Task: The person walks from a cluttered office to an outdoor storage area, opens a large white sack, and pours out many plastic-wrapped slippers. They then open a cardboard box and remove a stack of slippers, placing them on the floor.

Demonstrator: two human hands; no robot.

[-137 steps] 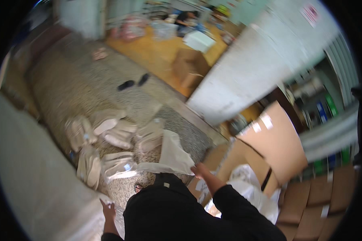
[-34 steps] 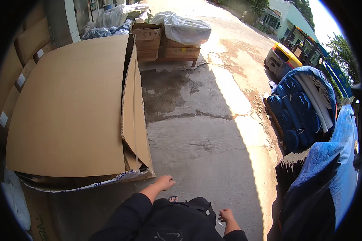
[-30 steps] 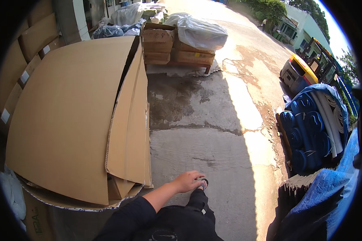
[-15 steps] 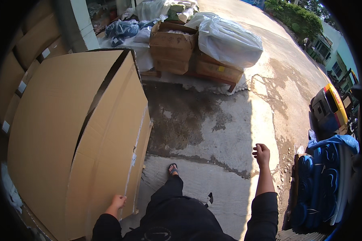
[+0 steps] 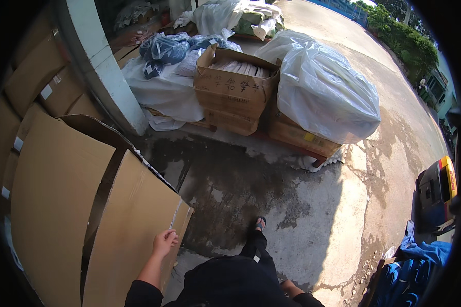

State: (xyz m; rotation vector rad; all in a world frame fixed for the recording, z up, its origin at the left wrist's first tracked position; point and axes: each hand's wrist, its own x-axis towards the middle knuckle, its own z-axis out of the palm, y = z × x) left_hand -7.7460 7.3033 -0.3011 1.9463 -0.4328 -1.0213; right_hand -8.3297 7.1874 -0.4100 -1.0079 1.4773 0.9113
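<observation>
My left hand [image 5: 165,241] is raised over the right side of a very large cardboard box [image 5: 130,225], close to its taped edge. Its fingers are loosely curled in, and nothing shows in them; whether they touch the cardboard I cannot tell. Low beside my body is my right hand [image 5: 290,287], partly covered by my dark clothes, its fingers hidden. A dark gap runs between the two top flaps of the box.
Ahead, an open carton [image 5: 235,84] of stacked pale items stands beside a plastic-covered load [image 5: 328,87] on a low platform. A pillar [image 5: 107,66] rises at left. Blue rolls [image 5: 404,281] and a yellow-topped delivery box [image 5: 438,187] are at right. The concrete floor [image 5: 292,220] has wet patches.
I have stepped forward, so the carton and covered load look nearer. My left hand has swung up and forward along the box edge; my right hand has dropped back beside my body.
</observation>
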